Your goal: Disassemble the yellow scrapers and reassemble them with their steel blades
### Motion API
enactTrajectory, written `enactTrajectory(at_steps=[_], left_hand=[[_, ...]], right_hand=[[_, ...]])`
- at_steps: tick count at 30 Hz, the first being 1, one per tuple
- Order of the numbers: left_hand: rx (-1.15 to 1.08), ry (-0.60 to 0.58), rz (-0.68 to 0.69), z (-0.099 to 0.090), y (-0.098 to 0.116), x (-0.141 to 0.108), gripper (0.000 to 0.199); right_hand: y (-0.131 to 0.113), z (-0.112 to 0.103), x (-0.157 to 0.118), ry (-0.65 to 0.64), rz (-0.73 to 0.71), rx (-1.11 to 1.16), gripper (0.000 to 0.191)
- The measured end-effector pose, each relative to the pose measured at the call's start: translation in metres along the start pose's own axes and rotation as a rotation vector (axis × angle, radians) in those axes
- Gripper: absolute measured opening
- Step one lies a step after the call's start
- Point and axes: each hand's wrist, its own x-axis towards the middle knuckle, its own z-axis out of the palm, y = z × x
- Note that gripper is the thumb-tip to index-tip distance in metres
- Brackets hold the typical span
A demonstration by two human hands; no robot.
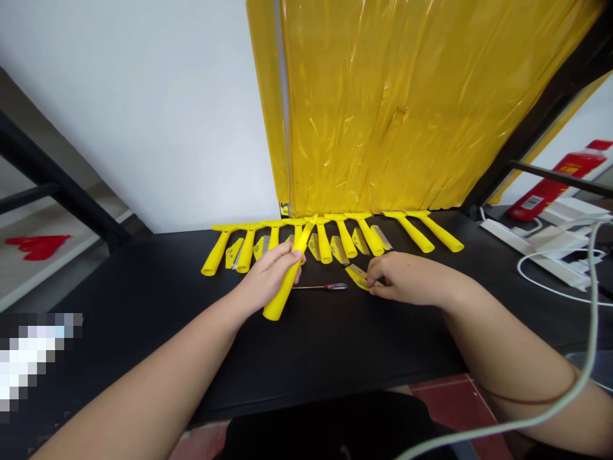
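My left hand (271,271) is wrapped round a yellow tubular handle (283,295), tilted with its wide end toward me. My right hand (390,278) has its fingertips closed on a yellow piece with a metal blade (357,278), low over the black table. Between my hands lies a screwdriver (335,287) with a red and clear grip. Behind them runs a row of several yellow handles (407,231), with yellow blade pieces (338,249) lying between some of them.
The black table (306,358) stands against a white panel and yellow plastic wrapping (383,115). At the right are a red bottle (550,182), white power strips (536,249) and a pale cable (594,306) crossing near my right arm.
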Motion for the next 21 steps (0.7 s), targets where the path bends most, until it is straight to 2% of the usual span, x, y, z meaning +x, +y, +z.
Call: enactTrajectory(at_steps=[5, 11, 21], left_hand=[[0.001, 0.006, 0.008, 0.002, -0.002, 0.001, 0.027], [0.056, -0.011, 0.021, 0.000, -0.007, 0.005, 0.028], [0.073, -0.006, 0.005, 0.001, -0.011, 0.007, 0.029]], right_hand=[[-0.012, 0.003, 0.007, -0.018, -0.108, 0.023, 0.016], [-0.024, 0.012, 0.017, 0.029, -0.239, 0.090, 0.017], [-0.029, 0.027, 0.035, 0.104, -0.434, 0.168, 0.016]])
